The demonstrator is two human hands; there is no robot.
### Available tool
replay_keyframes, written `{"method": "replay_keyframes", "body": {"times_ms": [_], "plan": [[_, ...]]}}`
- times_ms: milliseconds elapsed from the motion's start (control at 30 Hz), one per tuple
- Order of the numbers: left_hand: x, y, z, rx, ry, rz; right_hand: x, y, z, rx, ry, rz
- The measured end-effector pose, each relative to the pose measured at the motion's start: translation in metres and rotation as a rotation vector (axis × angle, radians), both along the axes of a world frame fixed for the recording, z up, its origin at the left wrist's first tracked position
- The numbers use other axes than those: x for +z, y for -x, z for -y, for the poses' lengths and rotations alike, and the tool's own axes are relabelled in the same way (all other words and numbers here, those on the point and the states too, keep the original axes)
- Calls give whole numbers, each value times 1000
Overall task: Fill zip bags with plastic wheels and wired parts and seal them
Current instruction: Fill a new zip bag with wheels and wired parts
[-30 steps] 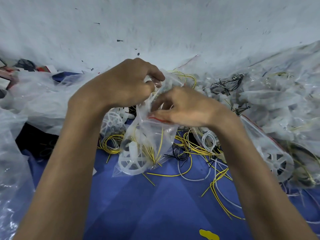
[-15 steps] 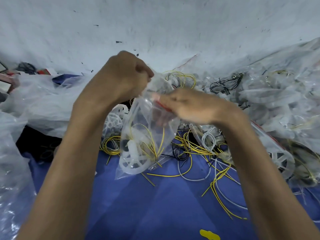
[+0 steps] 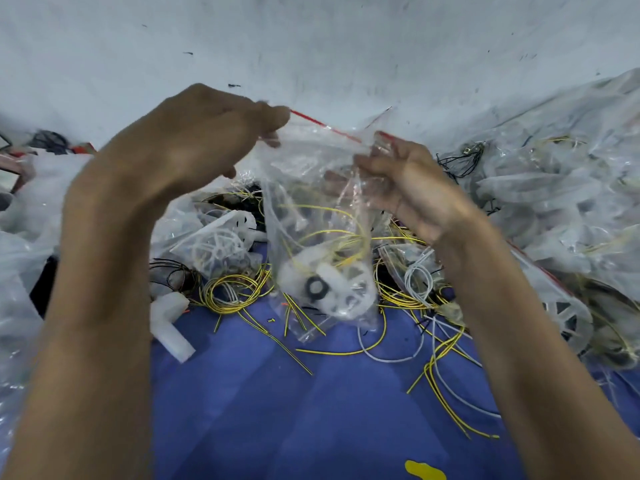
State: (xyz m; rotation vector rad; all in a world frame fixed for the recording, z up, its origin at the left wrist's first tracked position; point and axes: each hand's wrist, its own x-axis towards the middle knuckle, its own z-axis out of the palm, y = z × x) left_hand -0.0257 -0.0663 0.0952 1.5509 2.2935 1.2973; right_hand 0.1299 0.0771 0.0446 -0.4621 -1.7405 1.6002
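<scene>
I have the zip bag (image 3: 322,209) up off the blue cloth (image 3: 311,410), hanging in the middle of my view, its red zip strip (image 3: 325,125) stretched across the top at 12 o'clock. My left hand (image 3: 207,143) sits at 10 o'clock, thumb and fingertips pinched tight on the strip's left end. My right hand (image 3: 405,181) is at 2 o'clock with its fingers curled at the bag's right top corner. Motion blur smears it, so I read that as a pinch on the plastic without being sure which fingers make it.

Inside the bag, a white plastic wheel (image 3: 346,289) with a black ring at its hub lies at the bottom, and yellow wires (image 3: 332,233) loop above it.

On the cloth, a coil of loose yellow wire (image 3: 228,292) lies at 8 o'clock, with a white plastic part (image 3: 171,323) just beside it, further out. A white wire loop (image 3: 419,278) sits at 4 o'clock among more yellow strands. A heap of filled bags (image 3: 554,188) banks up at 3 o'clock against the white wall (image 3: 311,46)
</scene>
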Motion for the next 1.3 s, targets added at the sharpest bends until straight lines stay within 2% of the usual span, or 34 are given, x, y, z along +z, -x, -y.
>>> {"method": "replay_keyframes", "body": {"times_ms": [133, 200, 267, 400, 467, 567, 600, 833, 933, 1033, 1100, 1200, 1300], "plan": [[-18, 7, -11, -158, 161, -81, 2, -6, -7, 55, 202, -202], [-24, 9, -13, -211, 147, -107, 1, -9, -7, 78, 241, -218], [-23, 9, -16, -189, 29, -156, 3, -17, -7, 114, 196, -222], [-11, 5, -16, -156, -336, -178, 10, -33, -14, 273, 66, -278], [-12, 4, -19, -117, -396, -192, 7, -35, -22, 232, 17, -172], [-30, 9, -31, 2, -186, -264, -9, -31, -33, -119, -210, 227], [-36, 11, -34, 29, -128, -268, -14, -29, -36, -163, -230, 283], [-37, 12, -39, 56, -127, -263, -10, -31, -33, -177, -245, 287], [-39, 3, -42, 11, -174, -219, -5, -33, -23, -56, -327, 433], [-36, -7, -44, -149, -210, -98, -6, -27, -15, 5, -453, 597], [-36, -6, -44, -260, -180, 5, -11, -21, -16, -38, -460, 570], [-42, 7, -41, -298, -63, 100, -12, -19, -19, -23, -339, 408], [-55, 16, -36, -399, 253, 162, -10, -21, -21, 29, -247, 159]]}}
